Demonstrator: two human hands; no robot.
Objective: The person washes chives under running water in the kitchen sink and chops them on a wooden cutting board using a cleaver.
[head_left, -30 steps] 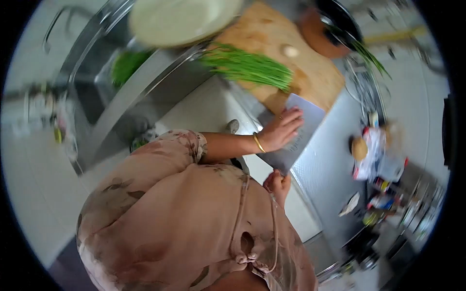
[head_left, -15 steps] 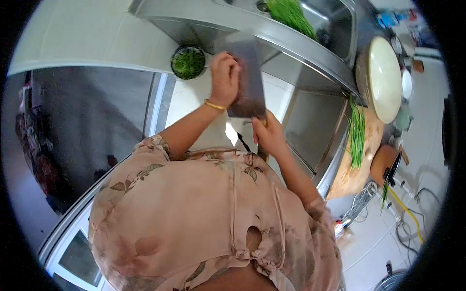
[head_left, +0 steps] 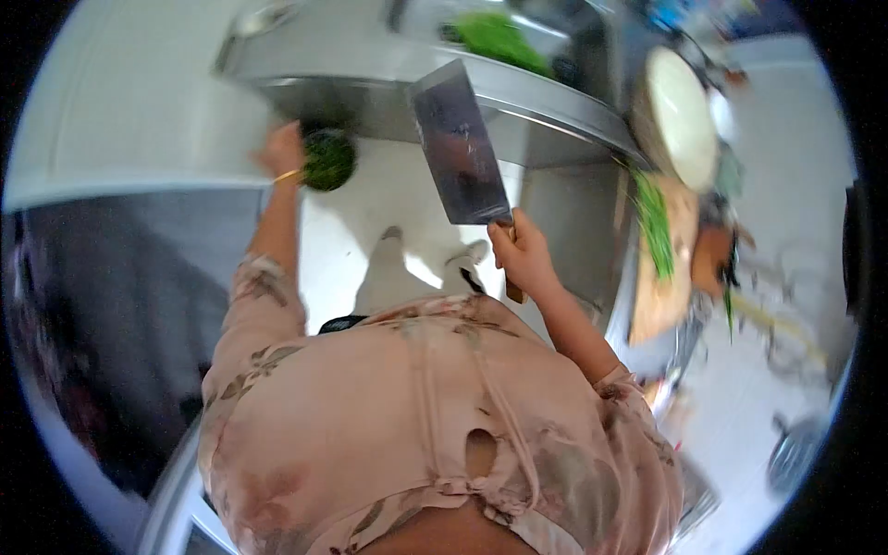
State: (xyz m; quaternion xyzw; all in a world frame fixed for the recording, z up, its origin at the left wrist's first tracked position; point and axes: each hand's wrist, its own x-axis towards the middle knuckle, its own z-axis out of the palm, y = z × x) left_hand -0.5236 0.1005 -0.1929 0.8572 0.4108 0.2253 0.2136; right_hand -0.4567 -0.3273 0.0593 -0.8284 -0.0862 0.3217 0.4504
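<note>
My right hand (head_left: 524, 257) is wrapped round the wooden handle of a cleaver (head_left: 460, 146). Its broad dark blade points up and away from me, with small bits stuck to it. Out to the left, my left hand (head_left: 280, 150), smeared by motion, is beside a dark bowl of chopped greens (head_left: 329, 159). Whether its fingers touch the bowl I cannot make out. On the right, long green stalks (head_left: 655, 227) lie on a wooden cutting board (head_left: 649, 305).
Ahead is a steel counter (head_left: 333, 57) whose sink holds more green stalks (head_left: 499, 42). A large cream basin (head_left: 683, 118) stands at the right, with an orange-brown pot (head_left: 710, 259) past the board. A doorway opens on the left.
My left hand has left the cleaver blade and swung left to the bowl of greens. The cleaver stays in my right hand, its blade tilted further left. The view has shifted.
</note>
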